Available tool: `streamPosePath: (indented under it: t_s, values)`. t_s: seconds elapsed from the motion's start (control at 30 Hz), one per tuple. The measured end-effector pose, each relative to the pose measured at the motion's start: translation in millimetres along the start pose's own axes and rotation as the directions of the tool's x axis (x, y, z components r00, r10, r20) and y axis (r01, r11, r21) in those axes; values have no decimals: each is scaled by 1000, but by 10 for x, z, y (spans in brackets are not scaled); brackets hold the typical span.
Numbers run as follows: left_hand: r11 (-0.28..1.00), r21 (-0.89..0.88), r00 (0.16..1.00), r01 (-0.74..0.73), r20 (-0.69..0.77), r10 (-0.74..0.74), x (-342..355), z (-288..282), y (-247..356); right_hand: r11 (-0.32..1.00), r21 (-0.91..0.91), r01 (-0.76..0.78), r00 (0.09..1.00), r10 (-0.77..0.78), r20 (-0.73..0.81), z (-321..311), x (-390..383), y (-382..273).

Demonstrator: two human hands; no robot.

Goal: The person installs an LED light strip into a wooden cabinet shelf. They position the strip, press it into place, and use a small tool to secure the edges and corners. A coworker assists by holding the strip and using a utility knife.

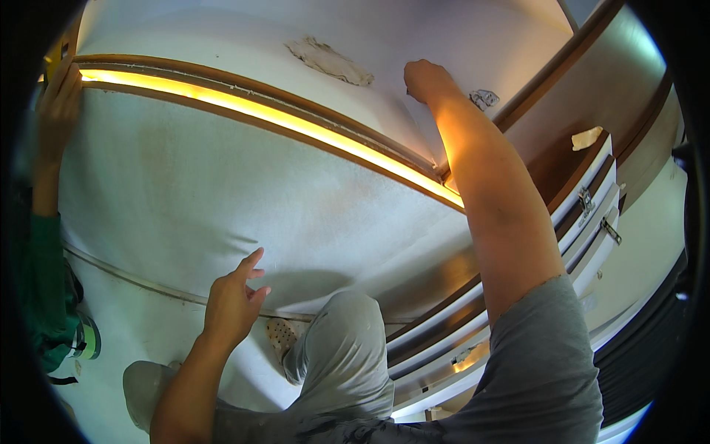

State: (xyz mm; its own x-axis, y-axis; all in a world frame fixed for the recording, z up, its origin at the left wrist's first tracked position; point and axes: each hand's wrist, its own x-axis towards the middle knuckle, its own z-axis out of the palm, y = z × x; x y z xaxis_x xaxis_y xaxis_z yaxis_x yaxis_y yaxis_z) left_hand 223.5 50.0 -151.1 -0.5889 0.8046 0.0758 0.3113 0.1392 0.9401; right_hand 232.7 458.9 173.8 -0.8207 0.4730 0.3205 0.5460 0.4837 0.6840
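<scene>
My right hand [427, 81] is raised over the pale upper surface [481, 37], fingers curled; what they hold, if anything, is hidden. A beige smeared patch [329, 61] lies left of it and a crumpled silvery piece [484, 99] right of it. My right forearm crosses a glowing light strip [281, 127] in a brown frame. My left hand [235, 292] hangs lower, fingers apart and empty, in front of the pale panel [170, 163] below the strip.
At the left edge, another person's hand [58, 100] is at the strip's end, their green sleeve [46, 266] below. On the right are brown-and-white boards [584, 222] with metal hinges [610, 231] and a dark curtain-like fabric [632, 348]. My bent knee [340, 333] is below.
</scene>
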Motion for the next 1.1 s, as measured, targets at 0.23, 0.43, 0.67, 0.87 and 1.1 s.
streamPosePath:
  t_s: [0.23,0.43,0.67,0.87,1.1]
  values:
    - [999,36,1000,21,-24,-21,15,-25,-118,998,-53,-29,993,35,117,181,418,-9]
    - [997,30,996,77,33,-78,135,12,-262,995,-89,-41,987,54,150,408,692,-48]
    - [1000,25,999,-1,54,0,309,95,-450,991,-129,-28,997,38,71,669,1008,-8]
    - [997,51,997,57,56,-60,474,51,-516,985,-169,17,999,-9,50,882,1159,16]
    - [997,55,996,51,69,-54,513,43,-489,991,-131,-7,990,25,138,910,1161,3]
